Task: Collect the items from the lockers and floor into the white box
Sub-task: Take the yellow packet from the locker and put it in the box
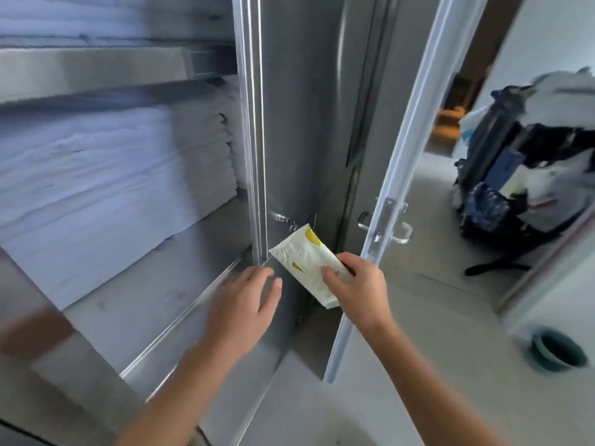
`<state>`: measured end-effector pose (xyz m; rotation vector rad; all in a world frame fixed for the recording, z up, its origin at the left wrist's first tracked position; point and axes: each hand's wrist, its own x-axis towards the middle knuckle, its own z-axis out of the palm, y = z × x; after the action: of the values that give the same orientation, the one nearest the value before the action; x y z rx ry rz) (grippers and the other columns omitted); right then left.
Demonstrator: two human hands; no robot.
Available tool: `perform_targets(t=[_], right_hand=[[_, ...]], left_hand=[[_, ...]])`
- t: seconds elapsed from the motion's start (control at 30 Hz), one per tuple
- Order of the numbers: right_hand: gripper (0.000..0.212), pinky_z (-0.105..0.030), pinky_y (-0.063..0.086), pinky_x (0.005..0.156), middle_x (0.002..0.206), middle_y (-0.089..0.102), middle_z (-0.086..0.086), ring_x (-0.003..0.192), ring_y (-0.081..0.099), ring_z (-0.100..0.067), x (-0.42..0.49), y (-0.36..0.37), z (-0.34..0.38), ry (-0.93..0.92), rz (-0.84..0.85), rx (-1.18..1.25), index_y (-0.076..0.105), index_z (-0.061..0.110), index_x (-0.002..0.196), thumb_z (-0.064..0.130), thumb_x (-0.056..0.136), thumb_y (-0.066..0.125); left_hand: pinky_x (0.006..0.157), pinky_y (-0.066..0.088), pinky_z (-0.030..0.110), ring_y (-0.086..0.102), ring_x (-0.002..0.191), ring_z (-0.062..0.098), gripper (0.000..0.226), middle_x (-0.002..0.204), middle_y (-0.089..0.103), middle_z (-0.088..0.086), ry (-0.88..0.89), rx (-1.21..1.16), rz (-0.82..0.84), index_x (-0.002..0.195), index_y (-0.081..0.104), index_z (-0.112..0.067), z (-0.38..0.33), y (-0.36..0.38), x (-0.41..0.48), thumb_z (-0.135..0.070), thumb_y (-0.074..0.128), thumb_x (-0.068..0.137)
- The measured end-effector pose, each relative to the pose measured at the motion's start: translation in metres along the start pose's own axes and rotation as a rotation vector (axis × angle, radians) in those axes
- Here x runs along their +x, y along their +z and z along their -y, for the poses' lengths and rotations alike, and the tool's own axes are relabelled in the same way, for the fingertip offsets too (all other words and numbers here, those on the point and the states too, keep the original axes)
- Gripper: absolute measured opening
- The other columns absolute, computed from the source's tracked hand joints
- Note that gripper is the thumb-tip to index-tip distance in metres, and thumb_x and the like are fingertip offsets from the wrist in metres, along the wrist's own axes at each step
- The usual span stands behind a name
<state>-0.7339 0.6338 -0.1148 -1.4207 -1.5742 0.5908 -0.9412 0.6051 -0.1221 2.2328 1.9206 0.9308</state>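
My right hand point(357, 286) grips a flat white packet with yellow marks point(306, 260) by its lower end, held in front of the metal locker's point(289, 123) corner post. My left hand point(244, 300) hovers just left of the packet with fingers straight and spread, over the front lip of the locker shelf point(145, 304), holding nothing. The shelf carries a tall stack of folded white linen point(106, 175). A second stack of white linen lies on the shelf above. The white box is not in view.
An open locker door point(396, 194) with a metal latch stands right of my right hand. Beyond it a laundry cart piled with dark and white cloth point(528, 175) stands on the floor. A teal bowl point(558, 349) sits on the floor at lower right.
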Motion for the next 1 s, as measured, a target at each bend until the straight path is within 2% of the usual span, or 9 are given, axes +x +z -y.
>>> perform_targets(t=[0.1, 0.23, 0.37, 0.5, 0.57, 0.7, 0.87, 1.0], right_hand=[[0.011, -0.026, 0.045, 0.049, 0.066, 0.063, 0.006, 0.061, 0.056, -0.016, -0.01, -0.041, -0.007, 0.046, -0.126, -0.033, 0.067, 0.033, 0.074, 0.028, 0.084, 0.066], [0.023, -0.013, 0.037, 0.045, 0.058, 0.059, 0.017, 0.054, 0.053, -0.005, -0.028, -0.081, -0.014, 0.068, -0.258, -0.022, 0.061, 0.047, 0.063, 0.032, 0.081, 0.065], [0.021, -0.015, 0.031, 0.045, 0.055, 0.052, 0.007, 0.05, 0.041, -0.006, -0.052, -0.115, -0.027, 0.121, -0.325, -0.021, 0.058, 0.035, 0.061, 0.029, 0.081, 0.064], [0.022, -0.027, 0.034, 0.047, 0.062, 0.056, -0.009, 0.053, 0.041, -0.012, -0.087, -0.155, -0.045, 0.182, -0.364, -0.017, 0.055, 0.016, 0.066, 0.03, 0.08, 0.063], [0.021, -0.029, 0.035, 0.048, 0.063, 0.057, -0.011, 0.054, 0.042, -0.014, -0.106, -0.178, -0.055, 0.208, -0.375, -0.022, 0.057, 0.013, 0.068, 0.029, 0.081, 0.063], [0.017, -0.03, 0.037, 0.049, 0.065, 0.059, -0.012, 0.064, 0.055, -0.034, -0.142, -0.221, -0.076, 0.259, -0.392, -0.024, 0.062, 0.012, 0.073, 0.028, 0.081, 0.063], [0.012, -0.029, 0.041, 0.048, 0.064, 0.062, -0.007, 0.063, 0.058, -0.028, -0.183, -0.25, -0.099, 0.301, -0.405, -0.057, 0.064, 0.02, 0.073, 0.029, 0.081, 0.064], [0.02, -0.042, 0.049, 0.054, 0.068, 0.062, -0.011, 0.069, 0.06, -0.034, -0.217, -0.266, -0.112, 0.366, -0.421, -0.074, 0.064, 0.012, 0.076, 0.032, 0.081, 0.063]], left_hand=[[0.082, 0.051, 0.036, 0.065, 0.095, 0.022, 0.042, 0.109, 0.071, -0.006, 0.097, -0.064, 0.029, 0.112, 0.066, -0.019, -0.032, 0.007, 0.008, -0.046, 0.038, 0.097], [0.08, 0.051, 0.036, 0.066, 0.093, 0.021, 0.049, 0.108, 0.07, -0.007, 0.21, -0.092, 0.045, 0.113, 0.066, -0.019, -0.07, 0.012, 0.01, -0.049, 0.032, 0.097], [0.077, 0.051, 0.038, 0.066, 0.089, 0.02, 0.05, 0.106, 0.07, -0.008, 0.285, -0.107, 0.062, 0.112, 0.066, -0.019, -0.107, 0.018, 0.004, -0.051, 0.03, 0.097], [0.076, 0.051, 0.039, 0.064, 0.083, 0.02, 0.048, 0.104, 0.069, -0.007, 0.357, -0.126, 0.116, 0.114, 0.064, -0.019, -0.153, 0.032, -0.013, -0.049, 0.031, 0.098], [0.075, 0.05, 0.038, 0.063, 0.082, 0.017, 0.049, 0.103, 0.069, -0.008, 0.392, -0.124, 0.136, 0.114, 0.064, -0.019, -0.177, 0.041, -0.027, -0.049, 0.029, 0.098], [0.068, 0.047, 0.032, 0.061, 0.077, 0.013, 0.048, 0.101, 0.069, -0.011, 0.418, -0.147, 0.165, 0.11, 0.064, -0.021, -0.219, 0.056, -0.064, -0.051, 0.028, 0.099], [0.075, 0.053, 0.035, 0.066, 0.089, 0.016, 0.051, 0.109, 0.07, -0.008, 0.415, -0.136, 0.229, 0.116, 0.065, -0.018, -0.254, 0.073, -0.104, -0.05, 0.029, 0.099], [0.082, 0.052, 0.037, 0.066, 0.096, 0.017, 0.048, 0.112, 0.07, -0.007, 0.443, -0.137, 0.303, 0.119, 0.063, -0.018, -0.278, 0.082, -0.125, -0.048, 0.031, 0.099]])
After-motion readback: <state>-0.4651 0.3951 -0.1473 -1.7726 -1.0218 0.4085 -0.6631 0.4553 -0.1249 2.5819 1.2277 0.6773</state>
